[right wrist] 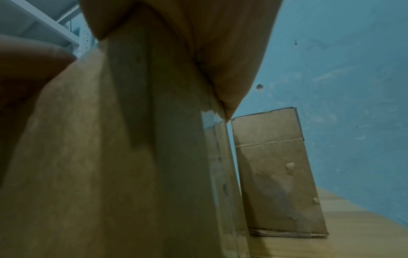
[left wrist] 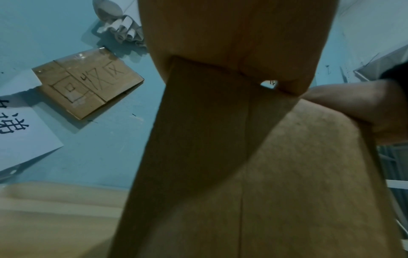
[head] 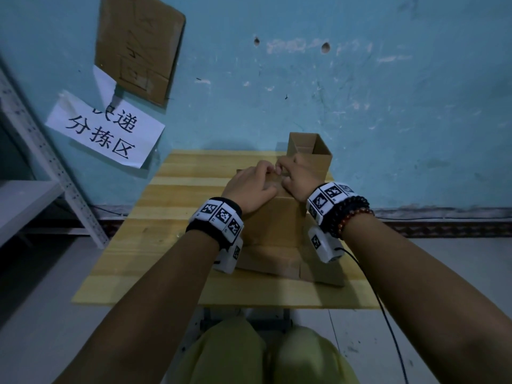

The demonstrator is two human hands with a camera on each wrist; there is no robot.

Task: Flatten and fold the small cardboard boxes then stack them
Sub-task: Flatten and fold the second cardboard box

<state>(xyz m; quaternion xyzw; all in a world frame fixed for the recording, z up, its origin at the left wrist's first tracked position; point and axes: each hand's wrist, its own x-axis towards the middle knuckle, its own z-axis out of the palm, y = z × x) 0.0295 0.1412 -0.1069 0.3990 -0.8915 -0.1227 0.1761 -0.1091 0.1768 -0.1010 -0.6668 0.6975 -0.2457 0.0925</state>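
Note:
A tall brown cardboard box point(head: 273, 220) stands upright in the middle of the wooden table point(head: 155, 245). Both hands sit on its top end. My left hand point(head: 250, 184) curls its fingers over the top edge. My right hand point(head: 297, 176) pinches the top beside it, and the fingertips of the two hands meet. The box top under the hands is hidden. In the left wrist view the box wall point(left wrist: 220, 157) fills the frame under my palm. The right wrist view shows the same box point(right wrist: 110, 165) close up. Flat cardboard point(head: 277, 261) spreads on the table at the box's foot.
A second open-topped cardboard box point(head: 310, 153) point(right wrist: 276, 174) stands behind, near the table's far right edge against the blue wall. A white paper sign point(head: 105, 131) and a cardboard sign point(head: 138, 48) hang on the wall. A grey metal shelf point(head: 27, 200) stands on the left.

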